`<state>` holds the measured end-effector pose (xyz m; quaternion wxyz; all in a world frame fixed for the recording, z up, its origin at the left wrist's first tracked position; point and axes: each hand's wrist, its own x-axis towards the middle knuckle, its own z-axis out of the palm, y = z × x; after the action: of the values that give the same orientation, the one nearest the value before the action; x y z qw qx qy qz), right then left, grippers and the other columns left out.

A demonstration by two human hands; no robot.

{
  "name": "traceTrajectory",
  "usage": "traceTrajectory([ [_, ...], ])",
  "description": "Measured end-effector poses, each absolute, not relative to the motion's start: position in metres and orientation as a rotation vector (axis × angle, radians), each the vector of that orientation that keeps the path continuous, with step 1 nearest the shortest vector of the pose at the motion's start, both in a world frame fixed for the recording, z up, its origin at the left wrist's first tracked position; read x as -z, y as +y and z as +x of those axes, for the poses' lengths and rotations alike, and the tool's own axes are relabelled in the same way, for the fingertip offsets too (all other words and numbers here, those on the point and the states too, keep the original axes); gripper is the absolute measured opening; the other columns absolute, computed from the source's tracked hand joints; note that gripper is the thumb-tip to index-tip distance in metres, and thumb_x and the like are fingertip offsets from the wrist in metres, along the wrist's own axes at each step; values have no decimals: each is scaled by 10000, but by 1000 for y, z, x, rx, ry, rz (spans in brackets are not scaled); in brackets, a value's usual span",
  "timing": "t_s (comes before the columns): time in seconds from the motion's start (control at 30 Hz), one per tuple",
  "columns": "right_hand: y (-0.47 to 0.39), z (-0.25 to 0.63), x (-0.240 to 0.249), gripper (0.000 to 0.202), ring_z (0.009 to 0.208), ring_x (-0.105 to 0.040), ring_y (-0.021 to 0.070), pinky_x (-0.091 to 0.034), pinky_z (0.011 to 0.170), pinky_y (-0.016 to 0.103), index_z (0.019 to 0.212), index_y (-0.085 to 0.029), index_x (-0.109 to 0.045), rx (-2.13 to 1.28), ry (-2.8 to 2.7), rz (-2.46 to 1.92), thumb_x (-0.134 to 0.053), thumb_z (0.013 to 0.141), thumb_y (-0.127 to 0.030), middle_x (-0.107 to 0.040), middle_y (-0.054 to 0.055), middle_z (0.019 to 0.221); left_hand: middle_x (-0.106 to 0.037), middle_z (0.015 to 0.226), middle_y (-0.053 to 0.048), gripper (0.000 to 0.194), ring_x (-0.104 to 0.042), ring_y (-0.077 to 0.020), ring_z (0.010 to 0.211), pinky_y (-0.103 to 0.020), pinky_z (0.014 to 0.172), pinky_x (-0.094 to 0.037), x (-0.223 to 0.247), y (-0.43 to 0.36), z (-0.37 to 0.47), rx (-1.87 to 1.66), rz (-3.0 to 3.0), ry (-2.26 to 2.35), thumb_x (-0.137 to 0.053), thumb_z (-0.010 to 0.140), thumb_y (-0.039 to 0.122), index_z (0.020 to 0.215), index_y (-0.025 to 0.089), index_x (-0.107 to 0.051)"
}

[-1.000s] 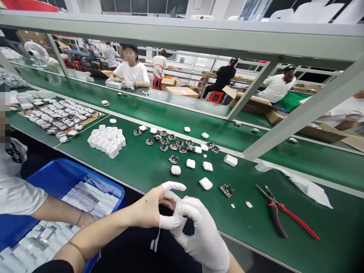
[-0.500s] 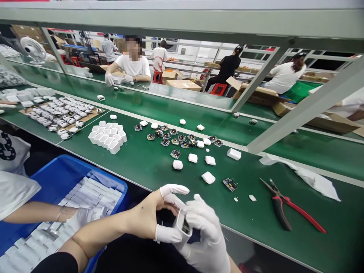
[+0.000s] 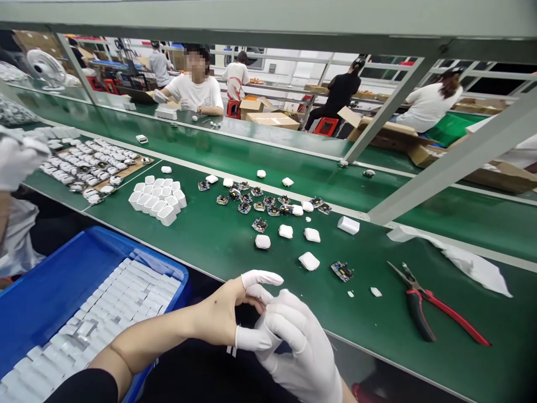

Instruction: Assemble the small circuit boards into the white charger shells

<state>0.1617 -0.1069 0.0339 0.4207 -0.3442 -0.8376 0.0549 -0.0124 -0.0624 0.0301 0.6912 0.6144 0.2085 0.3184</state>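
White case (image 3: 265, 355) in a two-sided grip

My left hand (image 3: 223, 313) makes a wide C, forefinger stretched clear, thumb holding the case. My gloved right hand (image 3: 301, 342) bends its fingers close around the other side. The case sits between them, by the near edge of the green table (image 3: 201, 240). Ahead of my right hand lies a circuit board (image 3: 342, 271), with pliers (image 3: 416, 305) farther right. White cups (image 3: 168, 215) stand ahead-left of my left hand.

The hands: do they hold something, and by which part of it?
Both hands hold a white casing by its outer sides; much of it is hidden.
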Motion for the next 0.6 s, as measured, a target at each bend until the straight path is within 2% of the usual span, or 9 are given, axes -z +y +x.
traceTrajectory([
  [0.1,-101,164,-23,223,647,-541,144,-504,642,312,830,-245,-454,-204,-1999,-895,-609,770,-95,-533,-29,695,-636,941,-34,727,-631,-152,843,-333,884,-517,-28,-54,-5,-612,1380,493,-761,697,172,1356,192,-454],
  [0.17,-94,169,-11,234,720,-577,163,-528,722,348,856,-242,-481,-271,-1834,-1007,-667,753,-144,-541,-12,764,-665,948,-56,681,-653,-165,840,-330,855,-528,-29,-41,1,-537,1420,546,-726,751,234,1367,172,-442],
  [0.23,-85,178,1,260,850,-624,203,-534,827,404,938,-238,-521,-392,-1610,-1135,-706,757,-205,-579,26,883,-695,1007,-86,643,-676,-190,880,-330,838,-537,-33,-19,10,-507,1553,606,-672,814,306,1390,165,-423],
  [0.3,-75,188,10,345,952,-651,235,-542,853,420,1050,-236,-535,-544,-1344,-1170,-730,767,-264,-605,65,1025,-715,1042,-80,575,-686,-197,909,-324,844,-536,-39,15,21,-536,1812,708,-608,875,366,1390,176,-434],
  [0.4,-63,200,14,468,924,-693,237,-565,833,412,1170,-245,-508,-795,-989,-1146,-748,784,-357,-623,72,1095,-720,1064,-40,431,-679,-191,956,-303,878,-523,-49,91,47,-556,2285,1031,-537,930,419,1306,209,-529],
  [0.5,-59,203,15,546,857,-713,231,-572,837,419,1220,-250,-505,-996,-836,-1159,-770,768,-403,-654,61,1068,-659,1197,-125,424,-614,-259,1121,-391,981,-479,-51,178,78,-564,2369,1236,-593,912,343,1282,140,-548],
  [0.6,-60,201,28,604,863,-713,237,-569,853,406,1200,-257,-554,-1070,-825,-1142,-841,681,-372,-691,54,1037,-593,1275,-126,385,-578,-267,1164,-483,997,-471,-45,246,106,-533,2413,1371,-603,929,319,1266,142,-550],
])
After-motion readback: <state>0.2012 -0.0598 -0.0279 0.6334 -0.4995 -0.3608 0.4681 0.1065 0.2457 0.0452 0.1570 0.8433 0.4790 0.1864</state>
